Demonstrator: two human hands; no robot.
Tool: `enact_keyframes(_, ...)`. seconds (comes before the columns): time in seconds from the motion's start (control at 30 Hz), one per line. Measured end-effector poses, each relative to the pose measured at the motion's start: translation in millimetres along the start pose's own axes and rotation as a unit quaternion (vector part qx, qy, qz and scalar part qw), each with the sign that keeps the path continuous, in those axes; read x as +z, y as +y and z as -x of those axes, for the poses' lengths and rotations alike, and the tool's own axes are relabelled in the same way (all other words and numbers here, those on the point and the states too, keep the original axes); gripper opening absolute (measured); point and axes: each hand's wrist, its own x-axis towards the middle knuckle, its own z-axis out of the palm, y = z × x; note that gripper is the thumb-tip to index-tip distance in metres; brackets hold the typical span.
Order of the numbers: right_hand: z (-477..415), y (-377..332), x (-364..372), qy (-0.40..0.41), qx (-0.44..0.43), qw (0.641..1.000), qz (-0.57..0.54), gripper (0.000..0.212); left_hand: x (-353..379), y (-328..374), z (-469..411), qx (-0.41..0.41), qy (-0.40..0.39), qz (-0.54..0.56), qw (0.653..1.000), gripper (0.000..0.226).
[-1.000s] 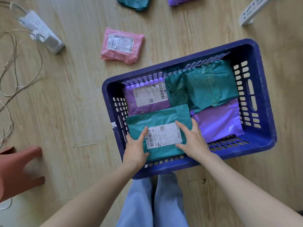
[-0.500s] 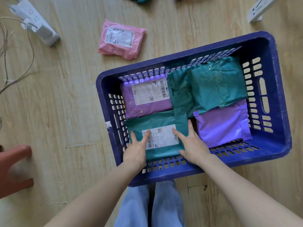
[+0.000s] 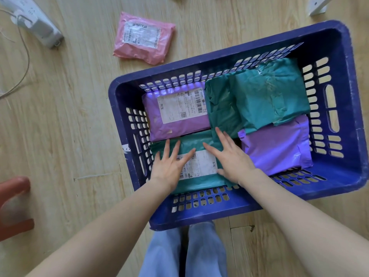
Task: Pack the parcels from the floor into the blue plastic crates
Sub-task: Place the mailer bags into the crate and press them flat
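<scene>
A blue plastic crate stands on the wooden floor in front of me. Inside lie a purple parcel with a white label, a large teal parcel, a plain purple parcel and, in the near left corner, a teal parcel with a label. My left hand and my right hand rest flat on that near teal parcel, fingers spread, not gripping it. A pink parcel lies on the floor beyond the crate's far left corner.
A white power strip with a thin cable lies at the top left. A reddish-brown stool pokes in at the left edge. A white object sits at the top right. My legs in light jeans are just below the crate.
The teal parcel has gone from held at its sides to lying flat in the crate's near left corner. Both hands have opened and now press flat on top of it.
</scene>
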Motion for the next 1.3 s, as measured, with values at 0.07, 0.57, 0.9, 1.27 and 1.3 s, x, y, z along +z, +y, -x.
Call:
enact_keyframes(0.07, 0.4, 1.5, 3.0, -0.029, -0.003, 0.999, 0.027, 0.100, -1.4, -1.8, 0.1, 0.004, -0.026, -0.004, 1.000, 0.108)
enact_keyframes(0.57, 117.6, -14.9, -121.6, 0.029, 0.097, 0.986, -0.135, 0.084, -154.8, 16.1, 106.8, 0.076, -0.014, 0.021, 0.997, 0.086)
enact_keyframes(0.9, 268.4, -57.2, -202.1, 0.125, 0.256, 0.895, -0.343, 0.083, -302.7, 56.8, 241.6, 0.209, 0.048, -0.029, 0.976, 0.083)
enact_keyframes(1.27, 466.6, -141.2, -187.6, 0.286, 0.408, 0.691, -0.524, 0.082, -339.9, 144.3, 376.5, 0.334, 0.054, -0.166, 0.926, 0.084)
enact_keyframes(1.3, 482.9, -148.9, -181.1, 0.296, 0.424, 0.672, -0.530, 0.082, -337.8, 157.0, 389.6, 0.350, 0.055, -0.179, 0.918, 0.083)
